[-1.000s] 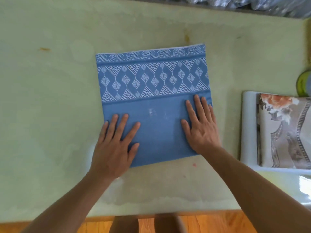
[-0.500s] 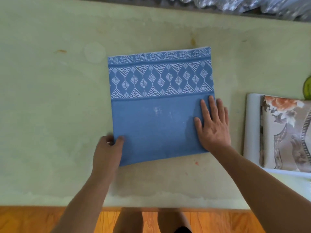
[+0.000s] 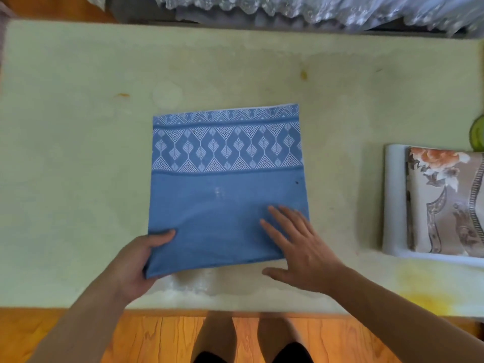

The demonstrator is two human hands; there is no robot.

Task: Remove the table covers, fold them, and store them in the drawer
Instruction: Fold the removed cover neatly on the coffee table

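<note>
A folded blue table cover [image 3: 225,189] with a white diamond border along its far side lies as a square in the middle of the pale green table [image 3: 78,158]. My left hand [image 3: 136,260] grips its near left corner, thumb on top and fingers underneath, and that corner is lifted slightly. My right hand [image 3: 301,244] lies flat with spread fingers at the near right corner, partly on the cloth and partly on the table. A second folded cover [image 3: 450,203], beige with an orange flower print, lies at the right edge.
The floral cover rests on a white sheet [image 3: 394,200]. A green round object [image 3: 478,134] peeks in at the far right. White lace fabric [image 3: 288,6] hangs beyond the table's far edge. The wooden floor [image 3: 157,336] and my legs show below the near edge.
My left hand slid off the top of the blue cover to its near left corner and took hold of it. My right hand moved down to the near right corner.
</note>
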